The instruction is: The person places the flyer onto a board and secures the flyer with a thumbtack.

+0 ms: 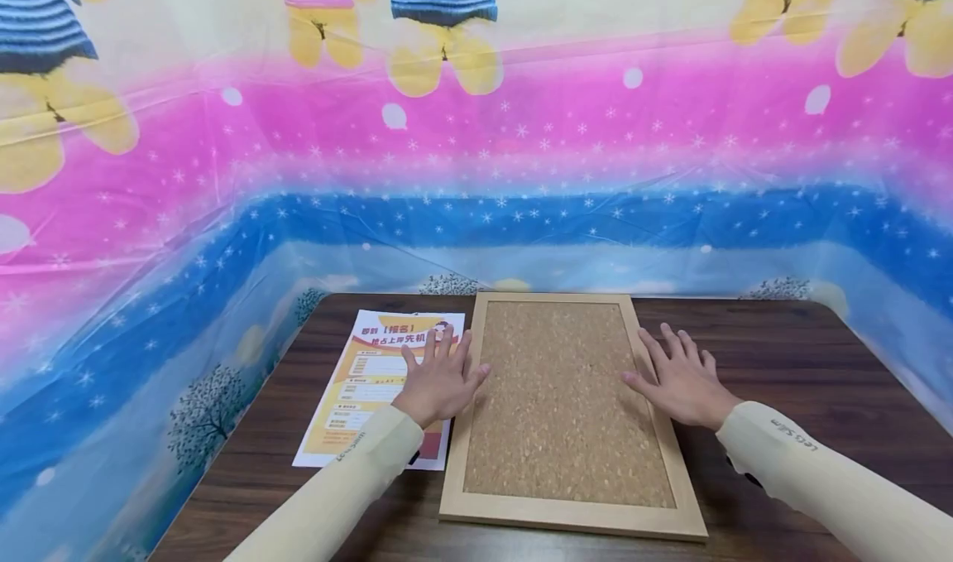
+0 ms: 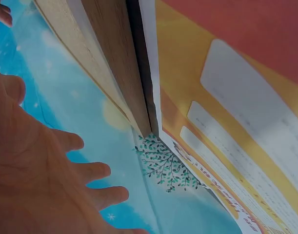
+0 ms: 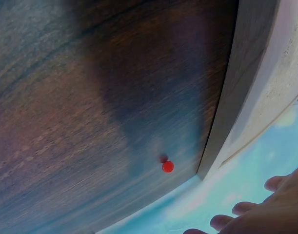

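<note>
A cork board (image 1: pixel 566 413) in a pale wooden frame lies flat on the dark wooden table. My left hand (image 1: pixel 439 384), fingers spread and holding nothing, hovers over the gap between the board's left edge and a printed yellow and white poster sheet (image 1: pixel 338 417). On the other side my right hand (image 1: pixel 688 388) also has spread fingers, its thumb overlapping the right frame strip in the head view. A red push pin (image 3: pixel 168 166) stands on the table right of the board in the right wrist view; in the head view the right hand hides it.
The dark table (image 1: pixel 811 363) has rounded far corners. A printed cloth (image 1: pixel 521 214) with pink and blue bands and snowflakes hangs behind it and along both sides. The poster lies close along the board's left side.
</note>
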